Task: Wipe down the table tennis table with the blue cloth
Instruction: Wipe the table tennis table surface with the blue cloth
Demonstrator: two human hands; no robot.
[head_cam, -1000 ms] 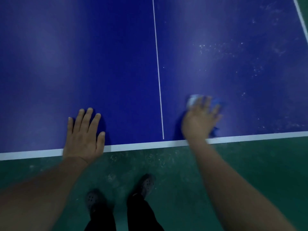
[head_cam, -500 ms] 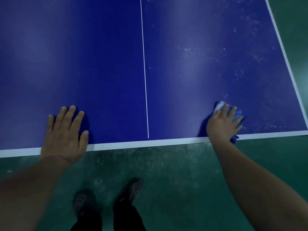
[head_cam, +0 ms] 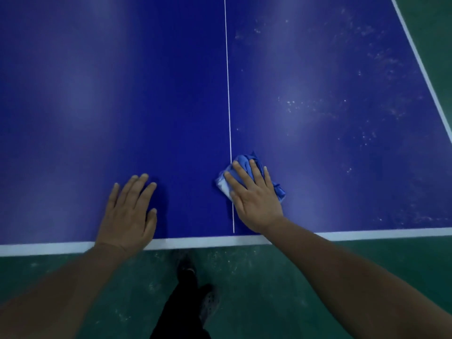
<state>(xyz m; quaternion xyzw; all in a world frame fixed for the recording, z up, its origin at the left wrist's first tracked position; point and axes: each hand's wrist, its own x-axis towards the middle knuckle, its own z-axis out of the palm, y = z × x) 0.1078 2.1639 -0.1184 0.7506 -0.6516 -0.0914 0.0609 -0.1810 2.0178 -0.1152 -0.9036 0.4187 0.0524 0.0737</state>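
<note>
The dark blue table tennis table [head_cam: 318, 69] fills the upper view, with a thin white centre line [head_cam: 228, 94] and a white near edge line [head_cam: 367, 233]. My right hand [head_cam: 254, 194] lies flat on the crumpled blue cloth [head_cam: 247, 161], pressing it to the table right beside the centre line near the front edge. Most of the cloth is hidden under the palm. My left hand [head_cam: 129, 214] rests flat on the table, fingers spread, holding nothing, left of the centre line. White dust specks [head_cam: 303, 106] cover the right half.
A green floor [head_cam: 256, 285] lies below the table's near edge and beyond its right edge [head_cam: 420, 69]. My dark trouser leg and shoes [head_cam: 193, 297] stand on the floor between my forearms.
My right hand has slid the cloth left along the front edge, from the right half's outer part to the centre line. My left hand stays flat on the table.
</note>
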